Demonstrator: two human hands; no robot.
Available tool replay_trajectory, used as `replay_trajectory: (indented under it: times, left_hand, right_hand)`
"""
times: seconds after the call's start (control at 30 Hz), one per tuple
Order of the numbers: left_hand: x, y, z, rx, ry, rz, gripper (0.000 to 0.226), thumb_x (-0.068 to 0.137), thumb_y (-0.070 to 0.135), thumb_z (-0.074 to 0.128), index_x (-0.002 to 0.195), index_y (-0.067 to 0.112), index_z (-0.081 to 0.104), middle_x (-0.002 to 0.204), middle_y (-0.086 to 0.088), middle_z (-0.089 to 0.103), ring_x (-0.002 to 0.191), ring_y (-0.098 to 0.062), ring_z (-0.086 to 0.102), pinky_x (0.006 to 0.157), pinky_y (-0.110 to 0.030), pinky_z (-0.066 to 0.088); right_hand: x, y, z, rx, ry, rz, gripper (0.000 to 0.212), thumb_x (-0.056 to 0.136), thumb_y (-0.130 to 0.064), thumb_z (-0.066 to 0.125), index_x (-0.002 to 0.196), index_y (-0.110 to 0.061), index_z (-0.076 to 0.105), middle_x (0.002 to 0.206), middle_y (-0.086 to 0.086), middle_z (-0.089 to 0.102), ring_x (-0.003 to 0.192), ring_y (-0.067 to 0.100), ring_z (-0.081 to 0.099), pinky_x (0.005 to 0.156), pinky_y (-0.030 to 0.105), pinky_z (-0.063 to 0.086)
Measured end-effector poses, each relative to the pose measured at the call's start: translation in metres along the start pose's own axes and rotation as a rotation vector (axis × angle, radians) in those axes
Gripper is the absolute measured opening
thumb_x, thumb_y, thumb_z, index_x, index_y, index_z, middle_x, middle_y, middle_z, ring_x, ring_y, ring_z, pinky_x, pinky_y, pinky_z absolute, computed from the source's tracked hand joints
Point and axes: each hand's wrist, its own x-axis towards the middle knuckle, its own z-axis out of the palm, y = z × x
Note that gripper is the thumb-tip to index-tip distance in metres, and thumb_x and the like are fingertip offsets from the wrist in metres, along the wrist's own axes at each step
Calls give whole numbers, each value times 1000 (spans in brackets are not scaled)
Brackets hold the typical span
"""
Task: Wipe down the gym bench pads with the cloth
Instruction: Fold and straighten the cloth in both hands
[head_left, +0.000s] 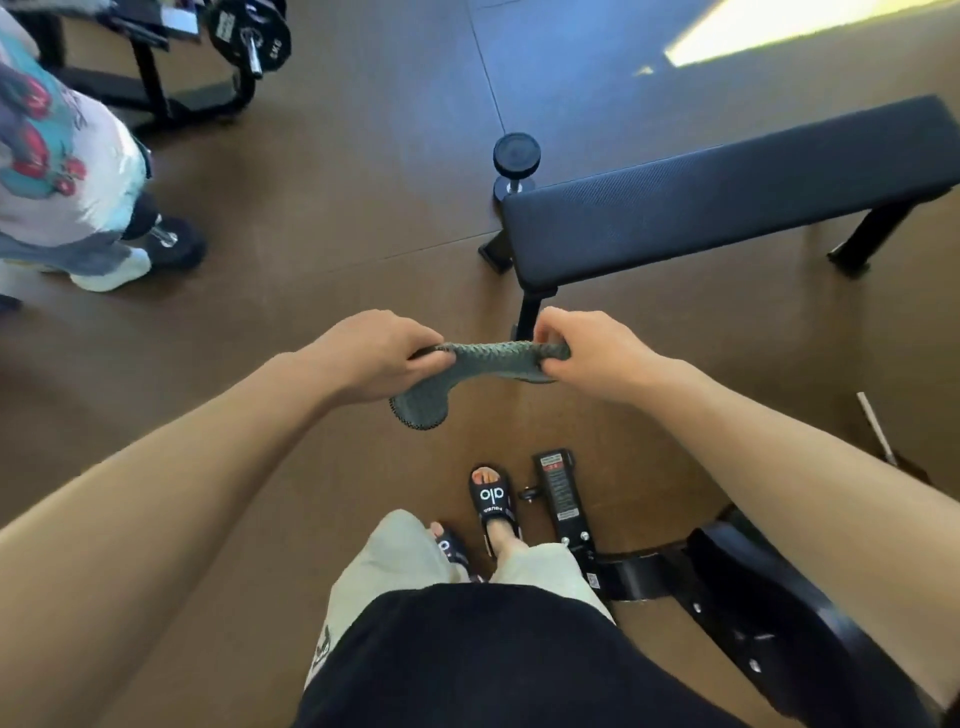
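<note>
Spreading across the brown floor, the scene is anchored by the flat bench, whose dark pad runs up and to the right; everything else is placed from it. Well to the bench's left stands another person, with a weight rack beyond. Nearer the wearer than the bench, low at the right, sits part of a second black machine. A dumbbell stands on end just beside the bench's near-left corner.

Below that corner, held in the air and apart from the pad, is the grey-green cloth. The left hand is closed on one end of it, the right hand pinching the other, so the fabric is stretched between them with a loose flap drooping under the left hand.

Wiping has not begun, by my reading. The risk is the bunched cloth: pressed down rolled like this, it would touch only a narrow strip and leave much of the pad unwiped. A careless sweep near the corner could also knock the dumbbell over.
</note>
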Motion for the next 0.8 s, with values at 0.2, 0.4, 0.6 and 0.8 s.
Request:
replay_trajectory:
  times: [0.2, 0.4, 0.6, 0.8]
  left_hand:
    - [60, -45, -72, 44, 53, 56, 38, 107, 51, 39, 80, 29, 52, 68, 8, 55, 66, -13, 54, 62, -35, 43]
    - [131, -120, -135, 369, -10, 84, 28, 109, 47, 36, 98, 28, 54, 94, 4, 61, 88, -23, 58, 69, -36, 45]
    - [199, -174, -204, 14, -35, 30, 40, 107, 43, 39, 79, 20, 57, 88, -4, 65, 85, -26, 60, 69, -37, 44]
    - [280, -158, -250, -371, -108, -56, 51, 108, 42, 41, 99, 3, 72, 96, -12, 70, 87, -30, 61, 73, -35, 42]
  right_hand:
    - [71, -6, -47, -9, -36, 13, 10, 100, -27, 58, 95, -25, 66, 94, -5, 64, 89, 18, 62, 70, 32, 47]
    - [154, -21, -88, 159, 33, 122, 22, 102, -31, 57, 99, -20, 77, 112, -6, 66, 100, 13, 63, 85, 33, 55]
    - [239, -58, -123, 354, 196, 312, 24, 101, -29, 58, 79, -21, 64, 81, -3, 63, 75, 12, 58, 60, 25, 43]
    - [318, -84, -148, 923, 252, 470, 28, 105, -29, 53, 102, -6, 68, 97, 11, 69, 91, 22, 69, 75, 34, 61]
